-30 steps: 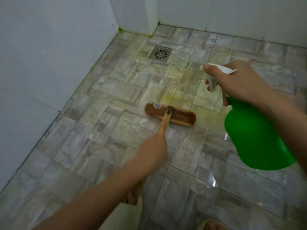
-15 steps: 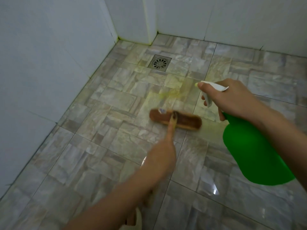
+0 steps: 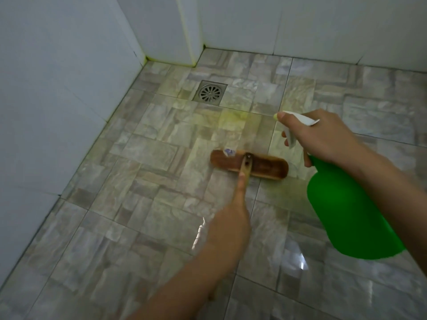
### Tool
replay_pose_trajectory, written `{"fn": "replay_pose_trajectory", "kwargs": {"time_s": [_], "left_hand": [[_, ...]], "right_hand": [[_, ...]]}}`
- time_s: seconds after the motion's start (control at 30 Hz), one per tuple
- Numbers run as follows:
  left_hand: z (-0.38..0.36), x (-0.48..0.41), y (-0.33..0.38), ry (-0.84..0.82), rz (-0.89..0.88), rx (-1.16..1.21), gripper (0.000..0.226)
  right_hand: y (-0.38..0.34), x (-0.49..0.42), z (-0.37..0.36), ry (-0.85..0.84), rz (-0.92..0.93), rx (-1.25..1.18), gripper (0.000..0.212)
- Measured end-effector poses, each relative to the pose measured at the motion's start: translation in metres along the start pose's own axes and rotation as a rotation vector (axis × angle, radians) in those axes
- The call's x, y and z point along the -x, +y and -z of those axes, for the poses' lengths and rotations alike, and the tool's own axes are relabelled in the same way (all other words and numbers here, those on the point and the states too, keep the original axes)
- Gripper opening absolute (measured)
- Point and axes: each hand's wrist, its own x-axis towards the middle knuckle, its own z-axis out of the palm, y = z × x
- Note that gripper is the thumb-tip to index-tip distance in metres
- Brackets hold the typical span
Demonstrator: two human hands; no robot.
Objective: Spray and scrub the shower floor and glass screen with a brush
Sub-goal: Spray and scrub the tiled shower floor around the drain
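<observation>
A wooden brush (image 3: 265, 166) lies flat with its head on the tiled shower floor (image 3: 143, 204), a small torn label near its left end. My left hand (image 3: 231, 229) grips its long handle from below, index finger stretched along the shaft. My right hand (image 3: 323, 137) holds a green spray bottle (image 3: 346, 215) by its white trigger head, nozzle pointing left over the floor just right of the brush. Yellowish wet patches stain the tiles around and beyond the brush.
A square metal drain (image 3: 209, 93) sits in the floor near the far corner. White tiled walls (image 3: 57, 88) close off the left and far sides, with a yellow-tinged joint at the corner.
The brush head has slid back and forth slightly over the same tiles. My right hand with the bottle has stayed to the right of the brush.
</observation>
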Motion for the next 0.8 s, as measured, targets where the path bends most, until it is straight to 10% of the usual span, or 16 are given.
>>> {"fn": "replay_pose_trajectory", "kwargs": {"time_s": [0.27,0.8], "left_hand": [[0.055,-0.141,0.012,0.115,0.099,-0.177,0.081],[0.055,-0.107,0.002,0.075,0.151,-0.142,0.078]], "right_hand": [[0.011,-0.007,0.004,0.037,-0.041,-0.013,0.059],[0.018,0.004,0.021,0.069,-0.054,-0.042,0.062]]}}
